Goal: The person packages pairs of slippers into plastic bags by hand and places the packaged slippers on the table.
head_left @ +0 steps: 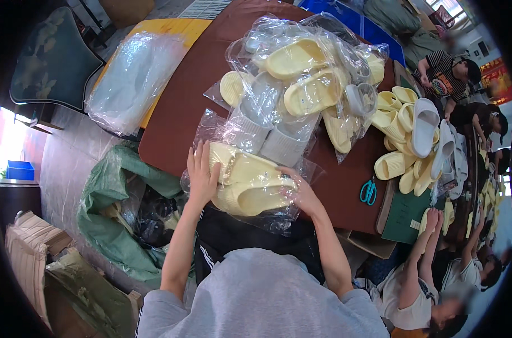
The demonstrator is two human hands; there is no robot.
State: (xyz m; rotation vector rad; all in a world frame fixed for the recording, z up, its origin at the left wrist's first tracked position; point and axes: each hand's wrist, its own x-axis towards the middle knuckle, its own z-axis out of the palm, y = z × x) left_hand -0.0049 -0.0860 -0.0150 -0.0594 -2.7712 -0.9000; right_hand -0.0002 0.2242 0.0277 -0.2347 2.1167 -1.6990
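A pair of pale yellow slippers [255, 179] in a clear plastic bag lies at the near edge of the brown table, between my two hands. My left hand [202, 174] grips its left side, fingers stretched up along the bag and thumb on the slipper. On the right, my right hand [300, 193] holds the bag by the slippers' end, fingers bent over the plastic. Just beyond are bagged white slippers [290, 139] and a heap of bagged yellow slippers [315, 93], some overlapping.
Teal-handled scissors [368, 192] lie to the right on the brown table [174, 127]. Loose yellow and white slippers [399, 127] are piled beyond them. A stack of clear bags [137, 79] rests at the far left; a green sack [112, 225] stands below. Several people sit along the right.
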